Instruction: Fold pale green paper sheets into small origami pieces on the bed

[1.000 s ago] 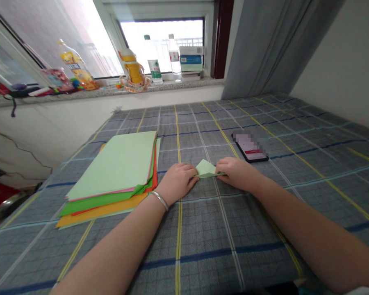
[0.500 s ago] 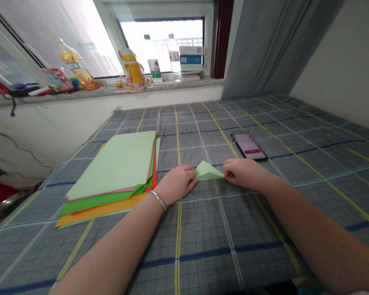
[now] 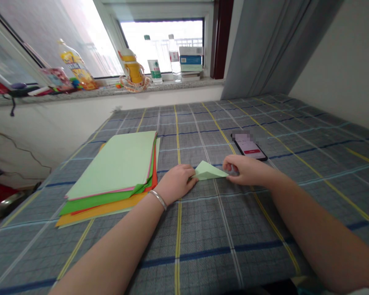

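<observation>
A small folded piece of pale green paper (image 3: 207, 171) lies on the plaid cloth, its peak pointing away from me and its ends tapering to each side. My left hand (image 3: 178, 182), with a silver bangle at the wrist, is closed on the paper's left end; the fingertips hide that corner. At the right tip is my right hand (image 3: 241, 170), with its fingers curled and a gap showing between thumb and forefinger. The thumb is close to the tip, but I cannot tell whether it touches.
Left of my hands lies a stack of coloured paper sheets (image 3: 117, 164), pale green on top. A phone (image 3: 252, 149) with a lit screen lies just beyond my right hand. On the windowsill (image 3: 104, 92) stand bottles, a yellow cup (image 3: 133, 69) and stacked boxes (image 3: 190, 59).
My right thumb and forefinger have parted from their pinch, and more of the paper's right tip shows. My left hand has stayed in place.
</observation>
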{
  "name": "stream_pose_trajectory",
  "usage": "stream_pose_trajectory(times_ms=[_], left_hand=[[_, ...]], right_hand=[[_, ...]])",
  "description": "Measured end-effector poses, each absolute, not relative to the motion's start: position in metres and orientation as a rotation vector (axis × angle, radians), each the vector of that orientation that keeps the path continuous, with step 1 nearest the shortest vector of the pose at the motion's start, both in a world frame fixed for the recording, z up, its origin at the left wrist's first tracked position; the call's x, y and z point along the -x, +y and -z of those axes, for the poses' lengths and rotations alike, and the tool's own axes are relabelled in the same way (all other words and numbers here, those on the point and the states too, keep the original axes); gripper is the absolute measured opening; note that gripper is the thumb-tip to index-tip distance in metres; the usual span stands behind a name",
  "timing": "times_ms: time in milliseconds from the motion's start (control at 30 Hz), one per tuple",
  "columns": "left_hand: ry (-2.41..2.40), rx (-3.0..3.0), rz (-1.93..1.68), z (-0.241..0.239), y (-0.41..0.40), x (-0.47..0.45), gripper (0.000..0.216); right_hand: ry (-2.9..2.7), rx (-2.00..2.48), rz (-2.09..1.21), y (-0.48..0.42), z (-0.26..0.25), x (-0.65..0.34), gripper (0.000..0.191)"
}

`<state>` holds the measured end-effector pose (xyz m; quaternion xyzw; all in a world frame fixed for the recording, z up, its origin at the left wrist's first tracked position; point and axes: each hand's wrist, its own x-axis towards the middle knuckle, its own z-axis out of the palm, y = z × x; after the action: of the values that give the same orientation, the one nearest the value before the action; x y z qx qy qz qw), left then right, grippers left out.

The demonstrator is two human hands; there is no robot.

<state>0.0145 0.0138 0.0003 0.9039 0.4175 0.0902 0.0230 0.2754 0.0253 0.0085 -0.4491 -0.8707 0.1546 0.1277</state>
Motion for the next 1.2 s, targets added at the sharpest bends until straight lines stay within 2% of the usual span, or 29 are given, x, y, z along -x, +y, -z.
stream_pose_trajectory(times_ms=[100, 267, 567, 867, 1200], left_hand=[[1.303, -2.761, -0.286, -0.002, 0.014, -0.015, 0.019], [1.309, -2.703, -0.335, -0.001, 0.015, -0.015, 0.019], [1.459, -2.336, -0.479, 0.013, 0.025, -0.012, 0.028], [1.623, -2.088, -0.156, 0.009, 0.029, 0.003, 0.034], [1.493, -2.08, -0.084, -0.002, 0.031, 0.01, 0.024]], right_hand=[[-2.526, 1.18, -0.46, 0.023, -0.007, -0.261, 0.01], [-2.517, 1.266, -0.417, 0.028, 0.006, -0.248, 0.024], [-2.348, 1.432, -0.508, 0.034, 0.018, -0.235, 0.031], [-2.323, 1.578, -0.416, 0.038, 0.022, -0.228, 0.035], [-2.335, 1.65, -0.307, 0.035, 0.021, -0.224, 0.034]])
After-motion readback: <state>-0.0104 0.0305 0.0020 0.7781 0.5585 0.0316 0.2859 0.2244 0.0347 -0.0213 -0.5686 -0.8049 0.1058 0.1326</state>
